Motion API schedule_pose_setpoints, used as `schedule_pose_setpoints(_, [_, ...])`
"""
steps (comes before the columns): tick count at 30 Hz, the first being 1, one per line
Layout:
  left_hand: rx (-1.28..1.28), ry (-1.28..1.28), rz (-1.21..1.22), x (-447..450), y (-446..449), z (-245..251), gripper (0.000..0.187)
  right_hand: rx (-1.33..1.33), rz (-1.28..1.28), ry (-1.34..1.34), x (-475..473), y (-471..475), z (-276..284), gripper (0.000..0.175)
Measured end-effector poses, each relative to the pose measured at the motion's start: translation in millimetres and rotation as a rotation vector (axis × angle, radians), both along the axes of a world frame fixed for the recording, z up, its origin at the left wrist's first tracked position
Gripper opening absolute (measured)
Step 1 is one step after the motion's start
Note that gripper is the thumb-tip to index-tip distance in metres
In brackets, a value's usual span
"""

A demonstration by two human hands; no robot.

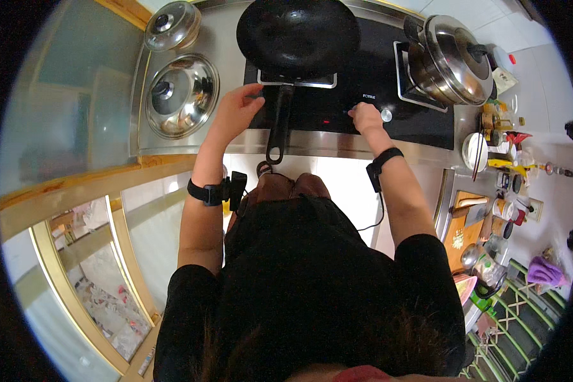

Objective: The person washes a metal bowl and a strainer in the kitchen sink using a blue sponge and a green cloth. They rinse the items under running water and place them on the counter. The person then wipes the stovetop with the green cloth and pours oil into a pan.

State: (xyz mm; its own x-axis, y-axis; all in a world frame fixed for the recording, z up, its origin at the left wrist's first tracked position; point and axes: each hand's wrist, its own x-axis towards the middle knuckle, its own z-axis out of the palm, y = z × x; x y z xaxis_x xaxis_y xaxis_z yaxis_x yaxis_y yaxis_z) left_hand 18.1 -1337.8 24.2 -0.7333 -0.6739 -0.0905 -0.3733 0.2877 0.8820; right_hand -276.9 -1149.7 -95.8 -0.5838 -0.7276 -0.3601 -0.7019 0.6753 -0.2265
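A black wok (298,36) sits on the left burner of a black glass gas hob (310,107), its handle (281,122) pointing towards me. My left hand (238,107) hovers just left of that handle, holding nothing, with thumb and fingers apart. At the hob's front controls, my right hand (365,117) has its fingers closed around a control knob, which they mostly hide. Just right of it is a second, silver knob (386,115). A small red light (326,122) glows on the glass between my hands.
Two domed lids with black knobs, a glass one (172,26) and a metal-rimmed one (184,98), lie at left. A lidded steel pot (449,62) stands on the right burner. Further right are a white bowl (475,153) with chopsticks, bottles, and a cutting board (451,246) with a cleaver (476,215).
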Motion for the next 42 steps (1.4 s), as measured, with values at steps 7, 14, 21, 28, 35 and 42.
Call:
schedule_pose_setpoints(7, [0.045,0.120,-0.002,-11,-6,25,0.036,0.051,0.180,0.103,-2,8,-4,0.032])
schedule_pose_setpoints(14, [0.030,0.144,-0.024,-9,-17,30,0.035,0.171,0.369,0.246,4,11,3,0.039])
schedule_pose_setpoints(21, [0.039,0.072,-0.042,11,-26,35,0.034,0.196,0.334,0.248,6,9,-1,0.045])
schedule_pose_setpoints(28, [0.035,0.047,-0.062,29,-28,31,0.034,0.220,0.278,0.232,8,9,-5,0.046])
schedule_pose_setpoints(35, [0.012,0.091,-0.065,42,-27,26,0.035,0.199,0.191,0.206,16,11,-3,0.046])
schedule_pose_setpoints(42, [-0.012,0.069,-0.105,39,-23,33,0.035,0.131,0.147,0.240,20,17,-7,0.057])
